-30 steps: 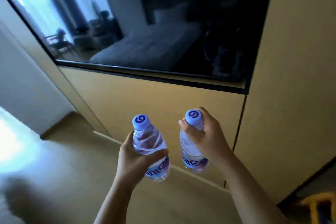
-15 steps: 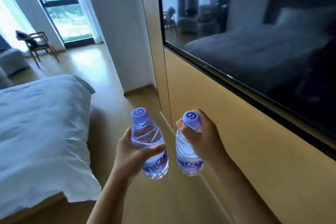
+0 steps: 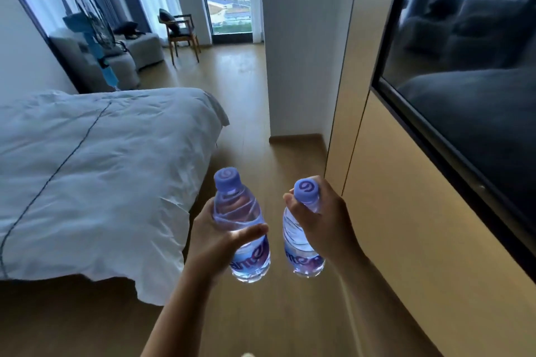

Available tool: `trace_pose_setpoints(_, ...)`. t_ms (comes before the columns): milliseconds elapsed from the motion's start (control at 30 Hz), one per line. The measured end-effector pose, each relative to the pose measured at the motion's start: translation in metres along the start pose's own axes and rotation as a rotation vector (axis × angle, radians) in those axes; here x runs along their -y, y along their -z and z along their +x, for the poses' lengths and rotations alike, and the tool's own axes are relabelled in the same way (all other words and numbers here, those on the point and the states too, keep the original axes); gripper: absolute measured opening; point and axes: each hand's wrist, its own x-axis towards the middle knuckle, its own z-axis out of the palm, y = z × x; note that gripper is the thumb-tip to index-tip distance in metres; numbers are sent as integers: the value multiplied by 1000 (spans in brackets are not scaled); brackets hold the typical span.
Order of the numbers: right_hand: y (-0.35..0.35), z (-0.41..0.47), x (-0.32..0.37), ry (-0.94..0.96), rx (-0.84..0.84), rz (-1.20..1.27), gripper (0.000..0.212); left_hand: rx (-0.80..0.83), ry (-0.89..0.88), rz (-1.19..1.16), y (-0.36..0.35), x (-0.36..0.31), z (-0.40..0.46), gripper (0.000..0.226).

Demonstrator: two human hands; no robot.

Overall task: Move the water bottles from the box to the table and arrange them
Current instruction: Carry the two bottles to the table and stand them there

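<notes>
**Free passage and obstacles ahead of your hands**

A strip of bare wooden floor (image 3: 246, 136) runs straight ahead of you. On your left the bed (image 3: 95, 171), its white cover overhanging the corner, borders this strip. On your right the tan panel wall (image 3: 406, 240) with its dark screen (image 3: 470, 113) closes that side. A white pillar (image 3: 293, 46) juts out beyond the panel, narrowing the way. Farther on, the floor widens toward a wooden chair (image 3: 181, 35), a standing fan (image 3: 95, 32) and grey seats (image 3: 136, 52).

Two water bottles (image 3: 242, 229) (image 3: 301, 246), two hands (image 3: 216, 243) (image 3: 327, 223), one bed (image 3: 95, 171), one wooden chair (image 3: 181, 33), one standing fan (image 3: 92, 23) and one wall-mounted screen (image 3: 470, 90) are counted.
</notes>
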Motion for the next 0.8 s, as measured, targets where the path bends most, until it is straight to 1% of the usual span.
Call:
trace_pose_setpoints(100,-22,49,-24,3,-23,-12,20,-35,24,8,3,13,55,66)
trace_pose_setpoints(267,-61,148,-57,-1,-28,-37,17,-20,34,39,11,33,166,71)
trace_pose_setpoints(400,-92,225,-73,-5,-17,-23,15,22,22,62,17,41,250,63)
trace_pose_setpoints(567,-127,309,-100,-6,-51,-26,17,72,8,94,17,51,347,68)
trace_pose_setpoints(667,-143,359,-122,16,-76,-38,26,72,4,84,14,56,403,62)
trace_pose_setpoints(800,-161,437,-164,13,-31,-24,24,64,-18,99,-3,66,489,56)
